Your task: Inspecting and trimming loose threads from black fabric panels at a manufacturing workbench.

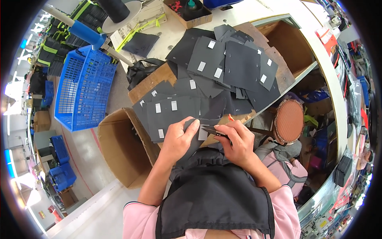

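I see the left hand (pixel 178 139) pinching a dark grey panel (pixel 192 148) between thumb and fingers, at the near edge of the work surface; the panel is flat, smooth and matte, with a small white rectangular patch (pixel 203 133) on it. The right hand (pixel 238 141) grips small dark metal snips (pixel 213 130), fingers closed around them, the slim pointed blades lying over the panel beside the patch. I can't tell whether the blades touch it.

Just beyond, I have a pile of similar square-cornered panels (pixel 240 61), overlapping unevenly on a ragged-edged brown board (pixel 151 81), several with white patches. To the left stand an open cardboard box (pixel 115 147) and, farther off, a blue plastic lattice basket (pixel 83 91). On the right I make out a round, reddish-brown textured seat (pixel 289 121).
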The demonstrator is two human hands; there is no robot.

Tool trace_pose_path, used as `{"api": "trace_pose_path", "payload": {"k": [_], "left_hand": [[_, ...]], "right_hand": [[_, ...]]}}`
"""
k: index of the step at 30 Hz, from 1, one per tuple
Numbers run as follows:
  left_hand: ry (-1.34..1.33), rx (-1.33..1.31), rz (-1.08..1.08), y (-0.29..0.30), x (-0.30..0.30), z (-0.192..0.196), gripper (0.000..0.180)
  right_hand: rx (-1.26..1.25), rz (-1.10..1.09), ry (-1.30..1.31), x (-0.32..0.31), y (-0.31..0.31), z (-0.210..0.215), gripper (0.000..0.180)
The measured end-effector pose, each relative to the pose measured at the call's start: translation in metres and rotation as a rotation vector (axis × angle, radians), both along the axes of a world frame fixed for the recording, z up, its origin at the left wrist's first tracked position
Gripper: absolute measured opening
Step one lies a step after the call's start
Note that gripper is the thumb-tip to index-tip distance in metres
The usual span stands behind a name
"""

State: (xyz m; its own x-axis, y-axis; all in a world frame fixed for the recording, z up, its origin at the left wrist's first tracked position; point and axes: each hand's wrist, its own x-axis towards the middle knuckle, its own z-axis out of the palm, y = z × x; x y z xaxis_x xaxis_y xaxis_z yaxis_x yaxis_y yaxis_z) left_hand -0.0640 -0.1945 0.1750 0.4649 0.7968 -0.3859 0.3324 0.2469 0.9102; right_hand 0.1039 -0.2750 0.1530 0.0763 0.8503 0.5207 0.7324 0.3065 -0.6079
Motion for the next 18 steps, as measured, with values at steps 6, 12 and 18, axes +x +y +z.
{"api": "trace_pose_path", "payload": {"k": [6,12,18], "left_hand": [[0.109,0.125,-0.107,0.002,-0.002,0.003,0.030],[0.098,0.146,-0.142,0.000,-0.004,0.000,0.032],[0.135,0.097,-0.173,0.001,-0.002,0.005,0.032]], "right_hand": [[-0.042,0.058,-0.041,0.004,-0.001,0.008,0.029],[-0.091,0.146,0.002,0.014,-0.007,0.007,0.031],[-0.167,0.118,0.086,0.019,-0.006,0.005,0.028]]}}
